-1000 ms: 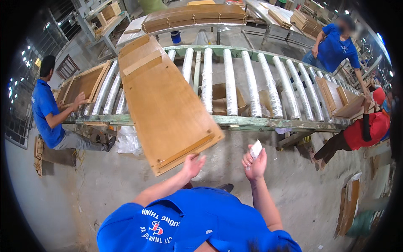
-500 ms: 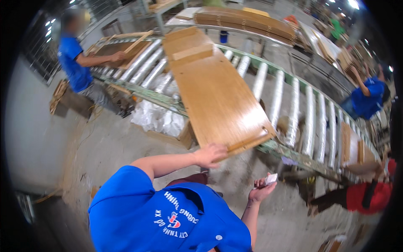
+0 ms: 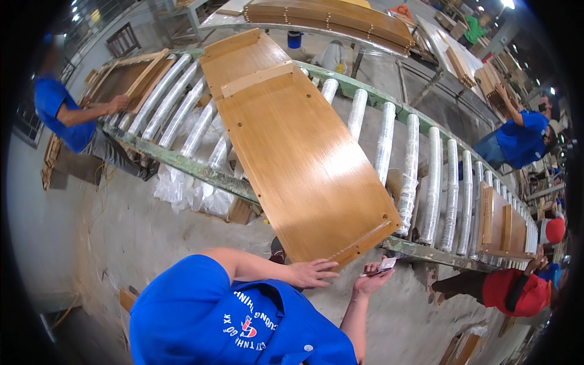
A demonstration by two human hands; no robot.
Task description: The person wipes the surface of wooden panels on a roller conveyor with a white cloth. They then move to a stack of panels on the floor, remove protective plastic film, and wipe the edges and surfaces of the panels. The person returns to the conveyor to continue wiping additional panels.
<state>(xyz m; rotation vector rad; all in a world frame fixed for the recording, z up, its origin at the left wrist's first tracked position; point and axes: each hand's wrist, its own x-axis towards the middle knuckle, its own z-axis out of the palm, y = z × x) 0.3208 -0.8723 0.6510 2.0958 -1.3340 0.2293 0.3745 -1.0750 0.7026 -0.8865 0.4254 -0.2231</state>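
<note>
A long varnished brown wooden panel lies slantwise across the roller conveyor, its near end sticking out toward me. A paler wooden strip crosses its far part, and a narrow strip runs along its near edge. My left hand is open, fingers stretched out, right at the panel's near edge; I cannot tell whether it touches. To the right of that, below the panel's near corner, my right hand is closed on a small whitish packet-like thing, palm up.
The roller conveyor has wrapped silvery rollers. At the left a co-worker in blue handles a wooden frame. More panels lie at the right, near a person in red. Stacked boards stand behind.
My left hand has slid right along the panel's near edge, and its fingers have straightened. My right hand with the small whitish thing has moved slightly left. The view has shifted.
</note>
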